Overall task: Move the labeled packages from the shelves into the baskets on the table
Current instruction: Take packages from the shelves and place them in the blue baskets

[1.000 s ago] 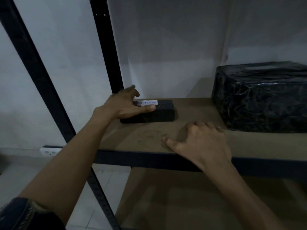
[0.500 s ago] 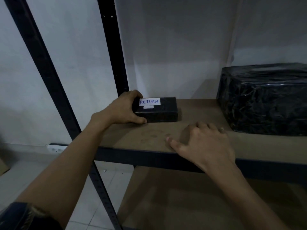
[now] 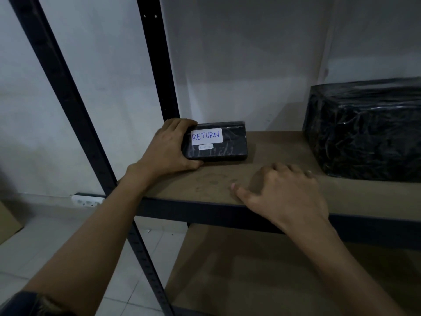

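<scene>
Dim storage corner: pale wall, dark metal upright, brown shelf at chest height, with a lower shelf beneath it.

Finding 1. The small black package sits at the left end of the shelf, just beside the upright. A second earlier it lay flat, with the left hand spread over its top and half covering the label. It is now tipped up, so the labelled face turns toward the camera. The white label reads "RETURN" in full. The lower edge appears to rest on the board.

Finding 2. The left hand now grips the package's left end. Its fingers are curled over the top edge and its thumb is under the lower front corner, clamped on the wrap.

Finding 3. The right hand is unchanged. It rests on the front lip of the shelf with fingers loosely bent and holds nothing.

Finding 4. The large black package stands well apart to the right, untouched. No label shows on it.

Assessment. The label is read and the grasp is secured, so the package looks ready to lift off the shelf. No basket or desk is in view, so carrying and sorting remain to be done.
</scene>
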Tool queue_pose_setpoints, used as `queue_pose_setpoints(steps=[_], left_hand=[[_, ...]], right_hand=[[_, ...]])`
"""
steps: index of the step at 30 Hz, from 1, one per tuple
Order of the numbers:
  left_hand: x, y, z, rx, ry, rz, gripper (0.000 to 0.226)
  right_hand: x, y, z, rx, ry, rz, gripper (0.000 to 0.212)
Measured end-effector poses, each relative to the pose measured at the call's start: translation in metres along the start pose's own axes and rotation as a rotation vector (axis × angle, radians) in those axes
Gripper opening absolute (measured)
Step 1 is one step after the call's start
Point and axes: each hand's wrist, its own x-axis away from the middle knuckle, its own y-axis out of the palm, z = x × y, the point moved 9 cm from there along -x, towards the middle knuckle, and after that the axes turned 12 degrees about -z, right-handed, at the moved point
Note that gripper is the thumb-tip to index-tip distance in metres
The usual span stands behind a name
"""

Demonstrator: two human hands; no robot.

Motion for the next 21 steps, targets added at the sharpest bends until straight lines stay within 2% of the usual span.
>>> queue_pose_setpoints(steps=[5, 9, 11, 14, 17, 21], left_hand=[[-0.004, 0.004, -0.005, 0.006, -0.025, -0.062, 0.094], [-0.007, 0.004, -0.006, 0.032, -0.117, -0.219, 0.100], [-0.007, -0.001, -0.001, 0.063, -0.162, -0.334, 0.101], [-0.003, -0.022, 0.013, 0.160, -0.186, -0.470, 0.104], [0.001, -0.059, 0.037, 0.283, -0.206, -0.525, 0.108], [0.006, -0.120, 0.084, 0.427, -0.201, -0.593, 0.103]], right_hand=[[0.001, 0.002, 0.001, 0.008, 0.005, 0.027, 0.083], [-0.002, 0.003, 0.003, -0.009, 0.032, 0.001, 0.082], [-0.004, 0.003, 0.007, -0.052, 0.054, -0.071, 0.078], [0.001, -0.002, 0.007, -0.110, -0.012, -0.208, 0.074], [0.027, -0.017, 0.011, -0.236, -0.089, -0.431, 0.060], [0.088, -0.065, 0.021, -0.369, -0.121, -0.541, 0.049]])
